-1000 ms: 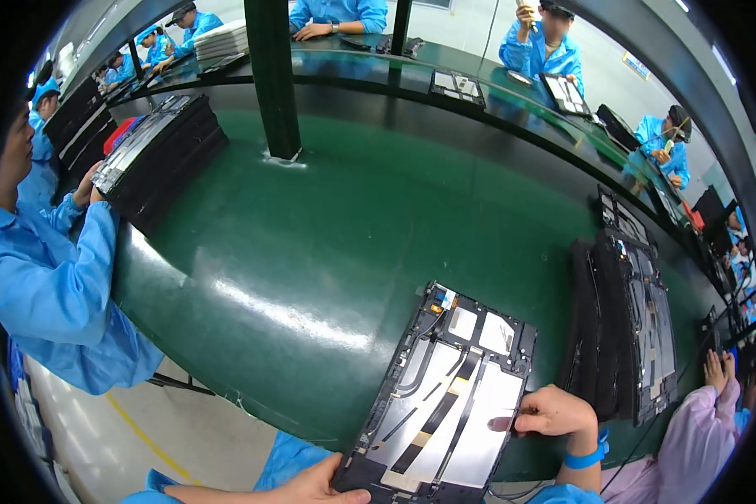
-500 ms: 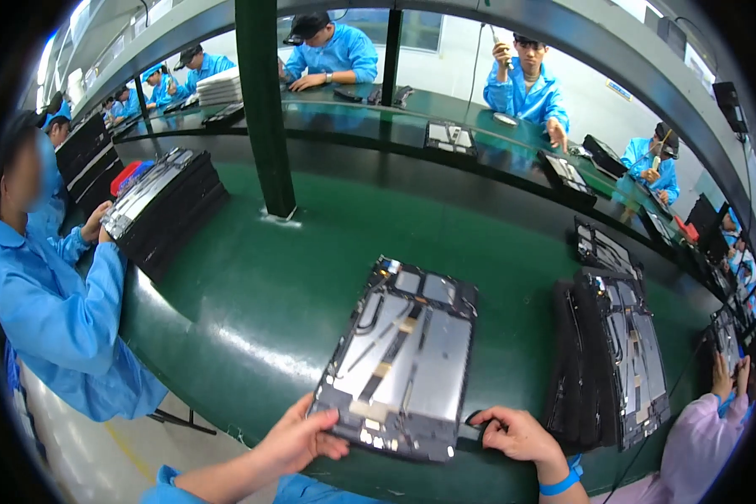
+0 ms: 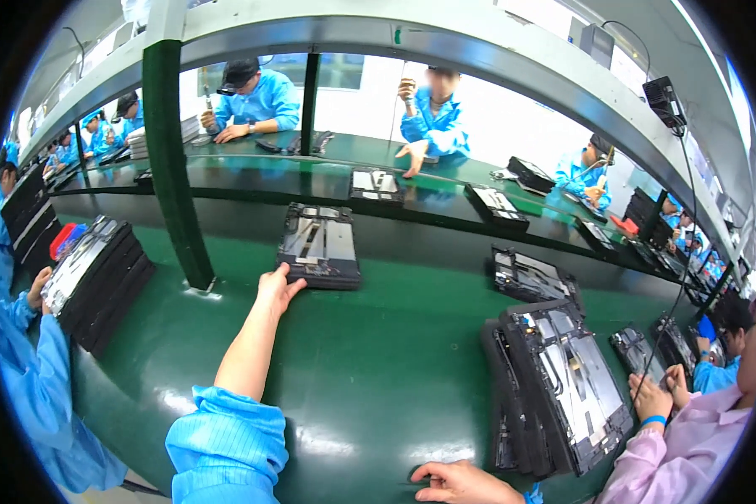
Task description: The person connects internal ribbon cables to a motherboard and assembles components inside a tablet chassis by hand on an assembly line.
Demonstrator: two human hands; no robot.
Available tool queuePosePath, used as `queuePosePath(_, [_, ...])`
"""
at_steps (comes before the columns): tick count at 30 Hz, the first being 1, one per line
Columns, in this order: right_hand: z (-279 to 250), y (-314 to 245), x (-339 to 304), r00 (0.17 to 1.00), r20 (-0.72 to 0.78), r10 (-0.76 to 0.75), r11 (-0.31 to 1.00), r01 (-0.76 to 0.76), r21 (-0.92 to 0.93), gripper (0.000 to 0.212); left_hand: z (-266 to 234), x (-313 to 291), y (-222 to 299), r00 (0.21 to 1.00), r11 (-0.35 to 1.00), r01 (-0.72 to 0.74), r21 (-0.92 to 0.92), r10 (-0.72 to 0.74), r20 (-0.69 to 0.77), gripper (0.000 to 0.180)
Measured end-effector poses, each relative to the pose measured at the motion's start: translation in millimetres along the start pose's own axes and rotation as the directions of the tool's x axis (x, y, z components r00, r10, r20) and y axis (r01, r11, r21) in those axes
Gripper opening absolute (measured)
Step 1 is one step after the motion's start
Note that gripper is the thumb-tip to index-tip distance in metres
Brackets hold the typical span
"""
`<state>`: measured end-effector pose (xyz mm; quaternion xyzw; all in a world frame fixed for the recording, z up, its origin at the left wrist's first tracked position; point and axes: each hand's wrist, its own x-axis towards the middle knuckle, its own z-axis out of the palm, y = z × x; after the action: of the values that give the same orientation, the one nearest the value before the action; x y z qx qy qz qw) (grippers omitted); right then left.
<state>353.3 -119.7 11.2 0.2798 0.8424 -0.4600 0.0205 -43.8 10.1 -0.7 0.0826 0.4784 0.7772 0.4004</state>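
Observation:
My left arm stretches far across the table, and my left hand point(image 3: 279, 291) grips the near left corner of an opened tablet point(image 3: 317, 239) in a black holder. Silver plates, dark cables and a tan strip show inside it. The tablet lies at the table's far side, by the raised dark ledge. At the lower edge my right hand point(image 3: 462, 485) rests low over the table, fingers curled. A small dark thing shows at its fingertips, too little to name. Right of that hand stands a stack of similar opened tablets point(image 3: 575, 378) in black holders.
Another opened tablet point(image 3: 533, 275) lies behind the stack. A green post point(image 3: 176, 168) rises left of my arm. At far left a co-worker holds a tall stack of tablets point(image 3: 101, 277); a pink-sleeved co-worker point(image 3: 647, 445) works at right. More tablets point(image 3: 496, 206) lie on the raised ledge.
My left hand has carried the opened tablet from right before me to the far side of the table. My right hand has come away from its near edge. The view has shifted right.

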Motion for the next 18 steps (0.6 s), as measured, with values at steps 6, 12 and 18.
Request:
queuePosePath(6, [1,-7,-4,0.984,-0.161,-0.076,0.997,0.076,-0.008,0.023,19,14,-10,0.936,0.957,-0.266,0.112,0.285,-0.209,0.048])
queuePosePath(12, [-11,-13,-1,0.981,-0.145,-0.132,0.97,0.098,-0.222,0.025,4,-27,-27,0.689,0.266,-0.436,0.86,0.713,0.129,0.073])
queuePosePath(18, [-60,-40,-45,0.785,-0.586,-0.201,0.953,0.018,-0.302,0.017,41,-197,-94,0.546,0.159,-0.838,0.523,0.26,0.796,0.056])
